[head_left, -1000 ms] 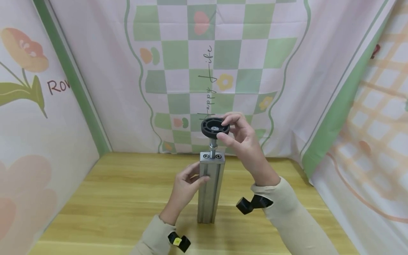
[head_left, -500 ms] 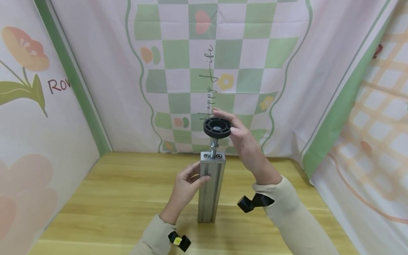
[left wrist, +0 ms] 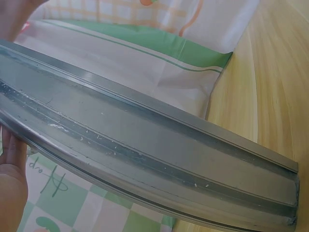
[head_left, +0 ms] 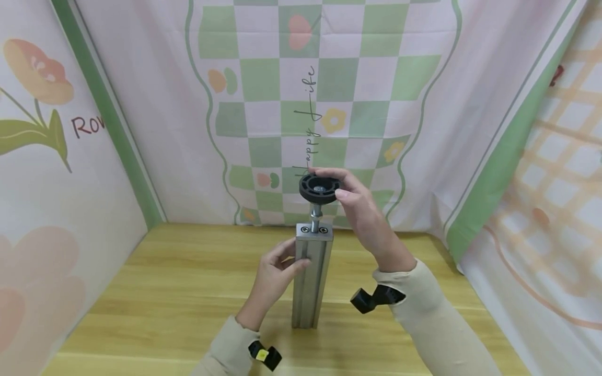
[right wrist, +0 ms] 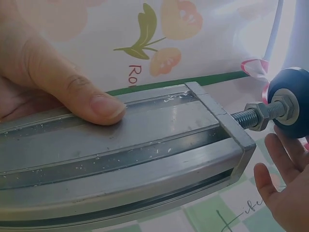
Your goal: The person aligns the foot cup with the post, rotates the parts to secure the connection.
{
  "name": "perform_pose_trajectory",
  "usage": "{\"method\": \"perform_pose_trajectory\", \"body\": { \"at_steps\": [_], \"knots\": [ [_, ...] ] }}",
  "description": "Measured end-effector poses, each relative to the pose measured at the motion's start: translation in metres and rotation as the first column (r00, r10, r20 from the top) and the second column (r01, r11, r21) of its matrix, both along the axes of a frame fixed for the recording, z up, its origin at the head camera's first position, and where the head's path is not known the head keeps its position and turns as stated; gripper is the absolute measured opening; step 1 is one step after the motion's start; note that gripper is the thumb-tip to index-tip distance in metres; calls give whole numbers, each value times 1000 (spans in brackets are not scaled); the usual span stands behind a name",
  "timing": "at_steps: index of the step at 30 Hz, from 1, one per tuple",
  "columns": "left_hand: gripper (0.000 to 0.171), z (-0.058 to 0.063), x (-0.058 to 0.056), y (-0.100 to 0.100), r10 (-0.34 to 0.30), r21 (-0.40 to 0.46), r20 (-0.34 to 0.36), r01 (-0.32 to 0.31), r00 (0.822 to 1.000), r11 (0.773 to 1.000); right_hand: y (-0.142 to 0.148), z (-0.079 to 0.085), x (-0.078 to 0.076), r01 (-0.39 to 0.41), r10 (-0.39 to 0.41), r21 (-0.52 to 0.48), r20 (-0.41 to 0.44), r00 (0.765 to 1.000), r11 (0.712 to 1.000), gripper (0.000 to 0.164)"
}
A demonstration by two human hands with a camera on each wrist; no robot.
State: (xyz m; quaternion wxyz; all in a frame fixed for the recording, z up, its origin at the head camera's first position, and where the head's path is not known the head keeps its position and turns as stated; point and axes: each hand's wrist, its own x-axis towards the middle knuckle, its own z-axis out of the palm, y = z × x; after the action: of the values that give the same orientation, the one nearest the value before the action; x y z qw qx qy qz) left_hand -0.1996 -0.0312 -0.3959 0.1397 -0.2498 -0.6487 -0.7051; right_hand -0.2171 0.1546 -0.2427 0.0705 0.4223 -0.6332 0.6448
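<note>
In the head view a metal bar (head_left: 308, 284) stands upright on the counter (head_left: 183, 292), left hand (head_left: 273, 271) with its fingers (head_left: 282, 250) gripping the side, right hand (head_left: 364, 209) pinching the black disc (head_left: 314, 198) up top. Left wrist view's mostly grooved bar. Right wrist view, I see the left thumb (right wrist: 104, 107) on it, threaded bolt (right wrist: 245, 119) linking bar and disc.

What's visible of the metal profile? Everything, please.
The metal profile is silver-grey, aluminium by its look, with pale-flecked lengthwise grooves. It stands upright on the wood-grain table. Its end plate has two screws and, between them, a threaded rod carrying a black disc. The left hand grips it near the top.
</note>
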Motion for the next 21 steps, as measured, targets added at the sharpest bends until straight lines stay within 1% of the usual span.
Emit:
{"method": "perform_pose_trajectory", "body": {
  "at_steps": [4,7,14,17,19,21],
  "knots": [
    [45,0,0,0,2,-1,3,-2,1000,1000,1,-1,2,53,-53,-1,29,998,999,38],
    [45,0,0,0,3,-4,3,-3,1000,1000,1,-1,2,86,-86,-3,41,995,996,39],
    [45,0,0,-1,-13,2,-10,13,1000,1000,-2,0,1,192,-192,22,-18,981,981,45],
    [45,-1,-1,-1,-17,3,-17,17,1000,1000,-3,-1,1,214,-213,23,-36,976,976,50],
    [45,-1,-1,-1,-18,3,-15,18,1000,1000,-4,-2,0,223,-222,23,-53,974,974,50],
    [45,-2,-1,-1,-17,6,-9,17,1000,1000,-4,-2,-1,192,-191,6,-46,980,981,48]
  ]
}}
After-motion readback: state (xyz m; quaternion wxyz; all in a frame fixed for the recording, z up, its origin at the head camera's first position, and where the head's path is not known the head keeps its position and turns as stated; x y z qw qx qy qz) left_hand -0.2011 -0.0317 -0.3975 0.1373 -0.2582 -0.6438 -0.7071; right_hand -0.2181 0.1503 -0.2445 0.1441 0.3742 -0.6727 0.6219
